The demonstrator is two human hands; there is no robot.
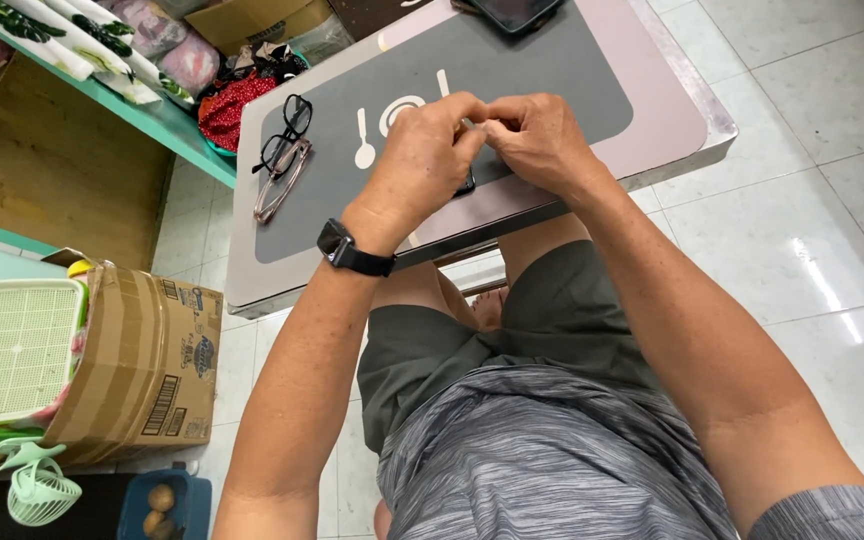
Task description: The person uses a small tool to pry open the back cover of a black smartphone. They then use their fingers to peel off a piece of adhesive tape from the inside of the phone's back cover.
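White tiled floor (812, 200) under a small pinkish table (667, 120) with a grey mat (552, 80) on top; everything below is placed relative to that mat. Both hands meet over the mat's near edge, about mid-width. Left hand (422, 160), black wristwatch (352, 250) on its wrist, fingers curled in with thumb and forefinger pinched toward the right hand. Right hand (542, 140) also curled, fingertips pinched against the left's. Between the fingertips is a tiny pale item (470, 125), mostly hidden, so its kind, long axis and pointing direction can't be told. A small dark object (466, 184) peeks out under the left hand, lying on the mat's near edge; whether the hand touches it is unclear. On the mat's left end lie black-framed glasses (284, 135) and, just nearer, a second thin-rimmed pair (280, 185), long axes running roughly along the mat's short side. A dark phone (512, 12) sits at the mat's far edge. Left of the mat, off the table: a cardboard box (142, 370) with a pale green tray (12, 345) and a teal shelf (132, 105).
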